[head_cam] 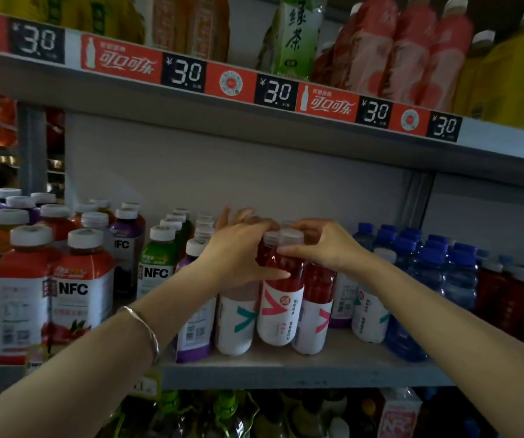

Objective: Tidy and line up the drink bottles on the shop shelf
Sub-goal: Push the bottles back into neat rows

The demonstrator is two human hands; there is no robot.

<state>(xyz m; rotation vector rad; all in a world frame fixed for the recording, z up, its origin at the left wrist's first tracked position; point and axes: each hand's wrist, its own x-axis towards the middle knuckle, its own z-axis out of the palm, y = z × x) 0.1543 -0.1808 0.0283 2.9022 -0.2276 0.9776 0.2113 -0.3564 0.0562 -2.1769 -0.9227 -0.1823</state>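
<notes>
Red-and-white NFC juice bottles (79, 289) crowd the left of the grey shelf (286, 365), then a green one (156, 263), then the white-labelled bottles mid-shelf. I see my left hand (238, 257) clasped round the neck of the red bottle (281, 298) at the front edge, my right hand (320, 245) pinching its cap from the other side, neighbours pressed close on both flanks. Blue-capped water bottles (434, 273) pack the right; overhead, a price strip (188, 72) reads 3.0, dim light.
</notes>
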